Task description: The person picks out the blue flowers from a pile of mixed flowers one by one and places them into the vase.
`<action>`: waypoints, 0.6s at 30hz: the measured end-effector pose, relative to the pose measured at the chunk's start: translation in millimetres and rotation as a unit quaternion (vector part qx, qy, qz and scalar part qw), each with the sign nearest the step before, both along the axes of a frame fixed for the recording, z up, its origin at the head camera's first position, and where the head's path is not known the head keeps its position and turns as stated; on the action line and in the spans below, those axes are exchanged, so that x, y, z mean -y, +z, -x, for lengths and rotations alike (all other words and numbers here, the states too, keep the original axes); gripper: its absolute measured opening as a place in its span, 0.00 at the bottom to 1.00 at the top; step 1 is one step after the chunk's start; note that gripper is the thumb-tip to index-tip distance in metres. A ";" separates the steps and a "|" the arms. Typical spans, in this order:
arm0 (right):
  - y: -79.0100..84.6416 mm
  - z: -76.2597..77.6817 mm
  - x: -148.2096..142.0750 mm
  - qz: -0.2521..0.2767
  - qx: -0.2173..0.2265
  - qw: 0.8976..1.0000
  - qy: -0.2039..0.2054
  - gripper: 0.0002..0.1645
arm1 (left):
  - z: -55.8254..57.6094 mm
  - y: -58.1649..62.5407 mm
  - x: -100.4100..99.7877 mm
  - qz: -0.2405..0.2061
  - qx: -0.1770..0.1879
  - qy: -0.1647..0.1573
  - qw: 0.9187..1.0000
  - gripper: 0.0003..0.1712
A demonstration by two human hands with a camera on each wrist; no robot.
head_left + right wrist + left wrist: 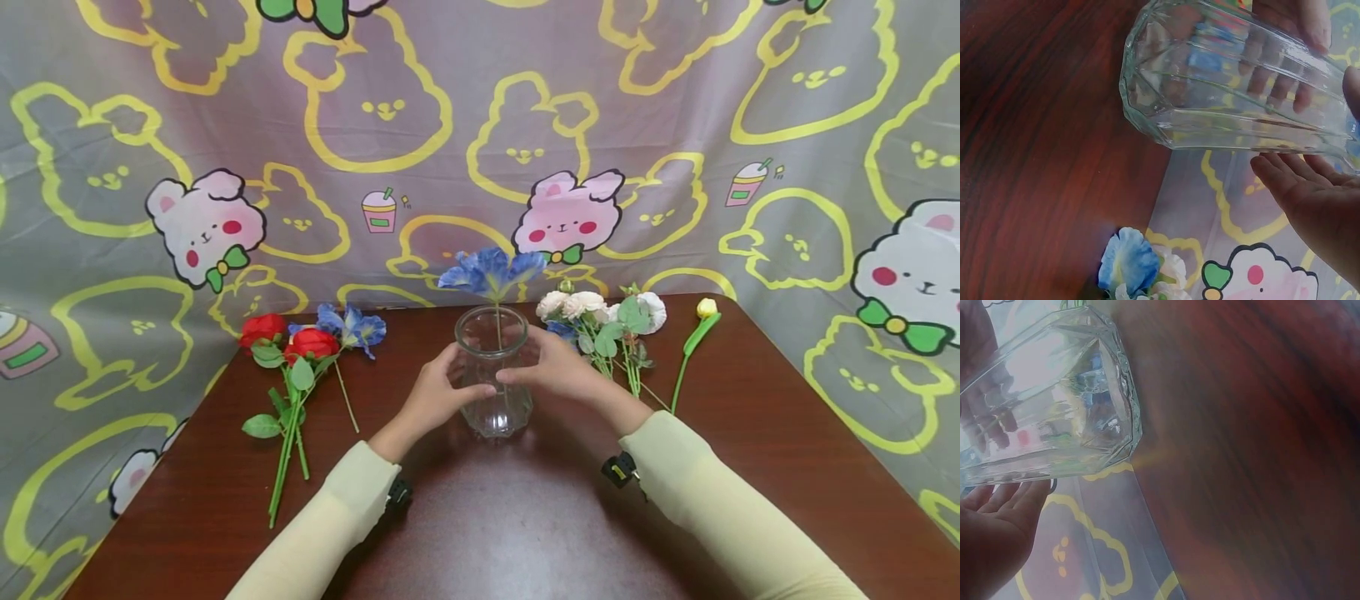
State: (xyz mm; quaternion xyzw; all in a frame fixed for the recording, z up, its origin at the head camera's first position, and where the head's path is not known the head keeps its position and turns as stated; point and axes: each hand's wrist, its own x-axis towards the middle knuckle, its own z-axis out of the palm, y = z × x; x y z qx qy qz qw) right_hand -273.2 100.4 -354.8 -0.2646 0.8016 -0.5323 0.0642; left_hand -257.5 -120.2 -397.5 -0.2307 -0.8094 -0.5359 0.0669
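A clear glass vase (495,412) stands upright between my two hands at mid-table. One blue flower (491,271) rises from its mouth, the stem showing through the glass. My left hand (437,387) holds the vase from the left, thumb across the near side and fingers round the back. From the right, my right hand (558,367) grips it the same way, its thumb close to the other thumb. Both wrist views show the vase's faceted base (1125,419) and fingers seen through the glass (1272,81).
To the left lie red roses (311,343) and another blue flower (360,329) on the dark wooden table (480,533). Pale flowers (581,306) with green leaves lie at the right, beside a yellow tulip (707,309). A cartoon-patterned curtain (450,100) hangs behind.
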 end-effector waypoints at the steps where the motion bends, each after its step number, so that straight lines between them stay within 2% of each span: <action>1: -0.7 0.2 0.3 0.004 0.000 1.000 0.000 0.40 | -0.1 0.2 0.0 0.000 0.000 -0.001 1.000 0.42; 18: -14.9 0.8 0.4 0.050 -0.006 0.999 0.005 0.36 | 0.2 0.6 0.0 -0.005 0.002 -0.004 1.000 0.42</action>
